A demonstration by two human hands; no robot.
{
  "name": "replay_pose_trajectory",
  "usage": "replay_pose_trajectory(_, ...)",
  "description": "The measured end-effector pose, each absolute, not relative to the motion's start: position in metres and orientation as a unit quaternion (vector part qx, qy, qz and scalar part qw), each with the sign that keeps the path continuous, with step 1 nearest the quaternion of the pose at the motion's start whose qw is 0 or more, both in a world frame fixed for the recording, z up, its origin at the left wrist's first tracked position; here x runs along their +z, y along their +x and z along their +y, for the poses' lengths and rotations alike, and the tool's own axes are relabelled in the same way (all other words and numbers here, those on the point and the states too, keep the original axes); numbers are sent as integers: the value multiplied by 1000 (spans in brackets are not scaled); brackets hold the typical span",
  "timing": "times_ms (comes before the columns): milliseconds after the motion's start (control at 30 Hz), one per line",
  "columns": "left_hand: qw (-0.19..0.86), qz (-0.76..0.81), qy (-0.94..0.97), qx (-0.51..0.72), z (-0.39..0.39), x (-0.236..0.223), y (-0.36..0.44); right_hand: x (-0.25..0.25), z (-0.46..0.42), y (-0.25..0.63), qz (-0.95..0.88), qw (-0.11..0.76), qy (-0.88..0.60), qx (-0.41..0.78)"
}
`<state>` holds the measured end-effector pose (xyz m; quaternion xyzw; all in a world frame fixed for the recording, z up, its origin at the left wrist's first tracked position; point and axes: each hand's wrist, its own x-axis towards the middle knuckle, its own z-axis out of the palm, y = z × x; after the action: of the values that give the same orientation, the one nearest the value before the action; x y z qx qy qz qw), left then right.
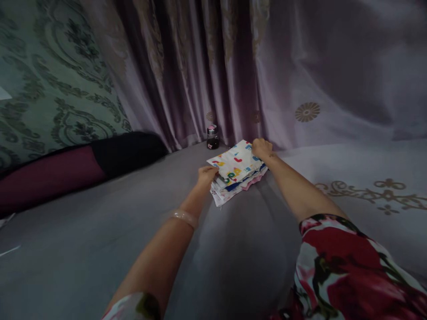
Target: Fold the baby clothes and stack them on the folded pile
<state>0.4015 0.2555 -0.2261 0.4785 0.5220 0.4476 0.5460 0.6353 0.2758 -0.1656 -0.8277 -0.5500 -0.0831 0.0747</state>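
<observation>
- The left hand (208, 174) pinches the left edge of a printed white cloth (232, 158) (bright, curvy shapes all over it).
- The right hand (262, 149) curls over that cloth's right end; its fingertips are hidden, so I cannot tell its grip.
- Between both hands, the cloth tops a stack of cloths (233, 187).
- Beyond the left hand stands a small jar (212, 138).

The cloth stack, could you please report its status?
Left hand, right hand at opposite sides of printed cloth. Stack on grey surface. Jar behind, untouched.
</observation>
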Motion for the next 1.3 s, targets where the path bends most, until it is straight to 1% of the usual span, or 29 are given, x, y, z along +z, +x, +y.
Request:
replay_pose_trajectory(100, 466, 567, 539, 413, 258, -235, 398, -174, 275, 636, -552, 70, -827, -84)
replay_pose_trajectory(233, 306, 612, 625, 377, 257, -240, 392, -184, 270, 634, -561, 85, -819, -86)
replay_pose_trajectory(333, 201, 574, 708, 360, 251, -236, 394, -186, 271, 628, -586, 106, -797, -95)
replay_pose_trajectory(433, 145, 527, 780, 304, 242, -232, 402, -188, 275, 621, -630, 102, -766, -70)
replay_pose_trajectory(533, 138, 500, 819, 247, 235, -234, 410, -196, 280, 616, -671, 84, -736, -25)
replay_pose_trajectory(700, 182, 503, 829, 165, 231, -247, 414, -217, 282, 617, -660, 68, -748, 16)
replay_pose_trajectory(867, 181, 503, 827, 171, 229, -252, 413, -226, 282, 620, -659, 69, -749, 5)
replay_pose_trajectory(1100, 194, 488, 838, 150, 226, -246, 407, -222, 284, 622, -658, 60, -750, 26)
replay_pose_trajectory(1200, 185, 489, 837, 160, 222, -247, 389, -217, 285, 614, -650, 52, -758, 28)
replay_pose_trajectory(1300, 166, 518, 822, 168, 216, -255, 351, -215, 287, 594, -667, 55, -743, -9)
